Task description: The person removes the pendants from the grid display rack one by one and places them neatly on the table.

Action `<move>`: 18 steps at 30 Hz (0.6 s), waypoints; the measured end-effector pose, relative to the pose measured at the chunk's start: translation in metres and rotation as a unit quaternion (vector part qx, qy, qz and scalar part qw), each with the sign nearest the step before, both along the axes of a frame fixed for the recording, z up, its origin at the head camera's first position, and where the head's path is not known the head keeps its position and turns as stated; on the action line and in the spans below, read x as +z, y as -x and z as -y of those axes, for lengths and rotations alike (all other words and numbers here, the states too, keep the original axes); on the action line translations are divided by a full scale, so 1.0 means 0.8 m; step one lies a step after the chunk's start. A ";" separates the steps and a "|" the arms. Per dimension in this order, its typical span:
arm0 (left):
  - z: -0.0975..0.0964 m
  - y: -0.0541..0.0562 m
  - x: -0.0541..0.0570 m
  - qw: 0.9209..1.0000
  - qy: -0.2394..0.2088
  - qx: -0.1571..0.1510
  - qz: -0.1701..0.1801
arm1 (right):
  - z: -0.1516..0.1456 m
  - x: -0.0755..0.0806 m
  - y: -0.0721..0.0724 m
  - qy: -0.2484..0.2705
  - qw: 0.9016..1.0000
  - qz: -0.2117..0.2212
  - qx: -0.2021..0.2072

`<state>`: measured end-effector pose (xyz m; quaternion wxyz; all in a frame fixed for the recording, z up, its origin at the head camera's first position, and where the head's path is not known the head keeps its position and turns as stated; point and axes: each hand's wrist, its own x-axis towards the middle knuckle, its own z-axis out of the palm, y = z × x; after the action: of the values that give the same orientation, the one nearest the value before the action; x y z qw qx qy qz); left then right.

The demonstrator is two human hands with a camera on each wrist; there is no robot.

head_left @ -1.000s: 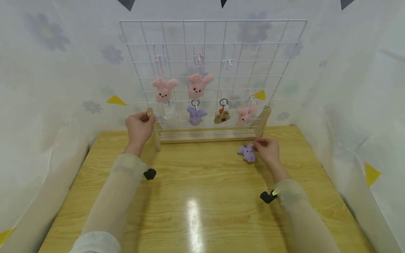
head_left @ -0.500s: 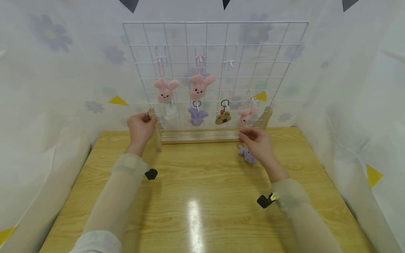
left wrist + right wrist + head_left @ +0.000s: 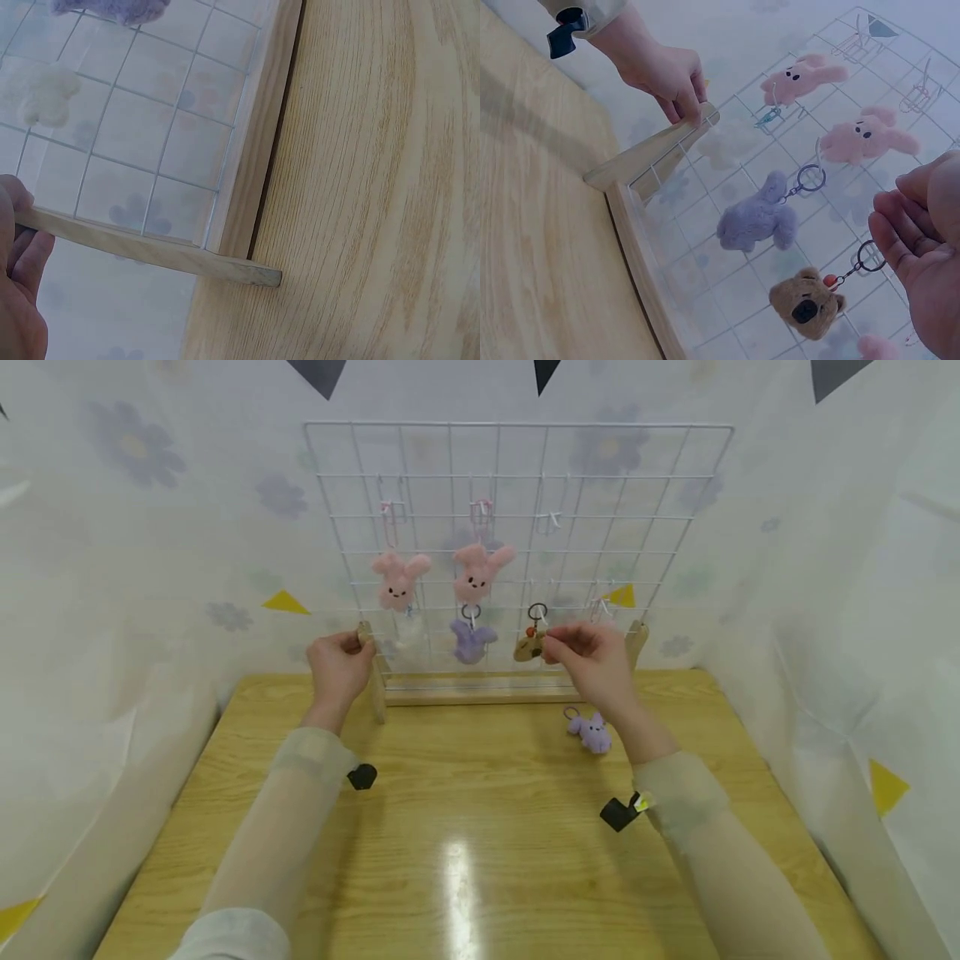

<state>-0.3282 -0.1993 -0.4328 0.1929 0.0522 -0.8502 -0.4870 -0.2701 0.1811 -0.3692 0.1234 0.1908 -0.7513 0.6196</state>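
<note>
**Wire display rack on a wooden surface, two hands at work**

Hours read from the surface's middle, twelve at the far side.

Surface (image 3: 420,827): one, wood-grained, glossy, with a streak of glare toward six. Side edges run at nine and three, just beside the pale sheeting (image 3: 795,568); the far edge passes behind the rack. I count a broad stretch of wood from the rack's foot to six as room for moving, and a narrower strip toward two.

Rack: one white wire grid (image 3: 517,424), at twelve, in a wooden stand (image 3: 480,697).

Left hand (image 3: 339,672), between ten and eleven: fingers closed on the top of the stand's left post.

Right hand (image 3: 603,672), between one and two: fingers loosely bent, holding nothing I can see, just beside the bear keychain (image 3: 527,648); contact I cannot tell.

Bear keychain: hung by its ring, between twelve and one.

Purple plushes: one (image 3: 471,645) hung at twelve; one (image 3: 596,734) lying on the surface at two.

Pink plushes (image 3: 396,581): two, hung higher, at eleven and twelve.
</note>
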 end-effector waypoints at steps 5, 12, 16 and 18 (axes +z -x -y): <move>0.000 0.000 -0.001 1.000 0.004 -0.001 -0.007 | 0.008 0.017 0.010 -0.021 1.000 0.010 -0.013; 0.001 -0.002 0.001 1.000 0.010 0.002 -0.003 | 0.027 0.038 0.031 0.009 0.999 0.042 -0.008; 0.000 -0.002 0.001 1.000 0.005 -0.002 -0.001 | 0.038 0.052 0.038 0.006 0.999 0.037 -0.019; -0.001 -0.001 0.000 1.000 0.006 -0.001 -0.003 | 0.044 0.059 0.042 0.002 0.999 0.033 -0.018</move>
<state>-0.3276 -0.1986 -0.4325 0.1955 0.0482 -0.8526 -0.4822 -0.3034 0.1461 -0.3223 0.1098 0.1563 -0.7568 0.6251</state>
